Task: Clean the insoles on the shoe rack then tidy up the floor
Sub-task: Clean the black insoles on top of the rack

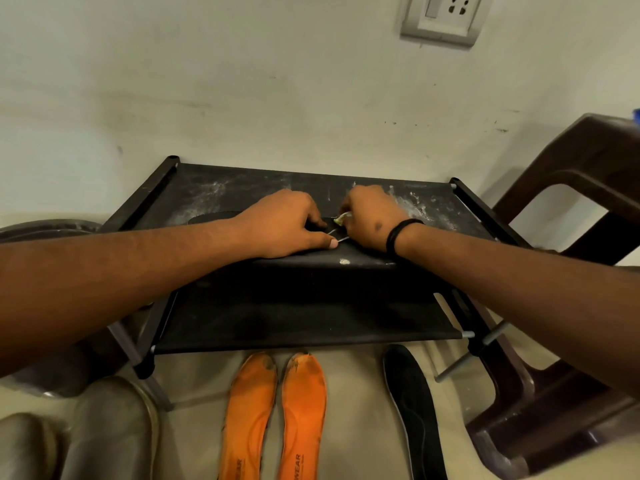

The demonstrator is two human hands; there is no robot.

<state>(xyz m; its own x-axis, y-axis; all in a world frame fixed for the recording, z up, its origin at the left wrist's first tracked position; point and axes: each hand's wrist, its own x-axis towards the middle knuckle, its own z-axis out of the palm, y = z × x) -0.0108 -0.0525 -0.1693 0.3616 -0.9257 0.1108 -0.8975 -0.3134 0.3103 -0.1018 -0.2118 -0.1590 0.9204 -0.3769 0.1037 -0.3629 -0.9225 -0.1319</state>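
Black insole lies flat on the top shelf of the shoe rack, long axis running left to right along the shelf, parallel to the wall. Only its left rounded end shows; the rest is under my hands, so I cannot tell toe from heel.

My left hand rests palm-down on the insole, fingers curled, thumb stretched toward the right along the shelf's front edge. My right hand is clenched round a small white and yellow-green item, pinched at the fingertips just beside my left index finger; what the item is, I cannot tell. Two thin pale lines run from it toward my left thumb. A black band sits on my right wrist.

The top shelf fabric carries white powdery smears, heaviest toward the back and the right. A lower shelf of the same black fabric shows beneath my forearms.

On the floor in front of the rack: two orange insoles side by side, almost touching, long axes pointing toward and away from the rack, dark smudges on the ends nearest it, printed lettering on the ends nearest me. To their right, apart from them, a second black insole, long axis roughly the same way, slightly angled.

A brown plastic chair stands right of the rack. Grey shoes sit at lower left. A wall socket is above.
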